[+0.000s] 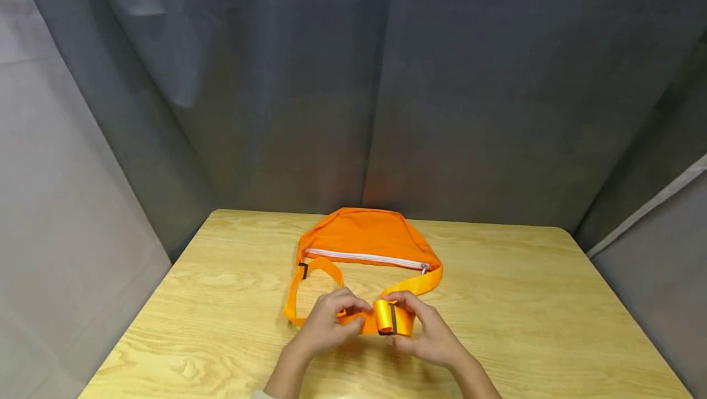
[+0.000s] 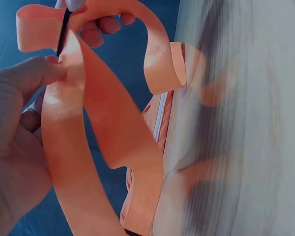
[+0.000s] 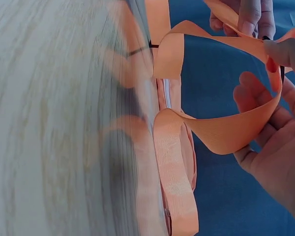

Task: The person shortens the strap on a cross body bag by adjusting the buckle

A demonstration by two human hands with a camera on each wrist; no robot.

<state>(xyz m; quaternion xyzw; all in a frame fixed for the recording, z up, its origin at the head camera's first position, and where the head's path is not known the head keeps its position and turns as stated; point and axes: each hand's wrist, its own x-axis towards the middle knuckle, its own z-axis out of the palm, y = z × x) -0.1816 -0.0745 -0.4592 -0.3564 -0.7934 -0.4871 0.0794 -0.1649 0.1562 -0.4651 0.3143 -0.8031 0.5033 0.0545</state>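
An orange waist bag [image 1: 370, 234] lies flat towards the table's far edge, its white zipper [image 1: 364, 258] facing me. From both its ends an orange webbing strap [image 2: 71, 132] comes forward and is lifted to my hands. My left hand [image 1: 329, 323] pinches the strap between thumb and fingers, left of a black slider buckle [image 1: 393, 319]. At the buckle, my right hand [image 1: 428, 333] grips the webbing, thumb below and fingers above. A short loop of strap stands out from the buckle. Seen from the right wrist, more strap [image 3: 236, 129] curves beneath the right hand's fingers.
A second black buckle [image 1: 303, 271] sits on the strap near the bag's left end. The wooden table [image 1: 541, 301] extends to both sides. Dark grey curtain [image 1: 469, 110] hangs behind it, with pale cloth [image 1: 66, 202] at the left.
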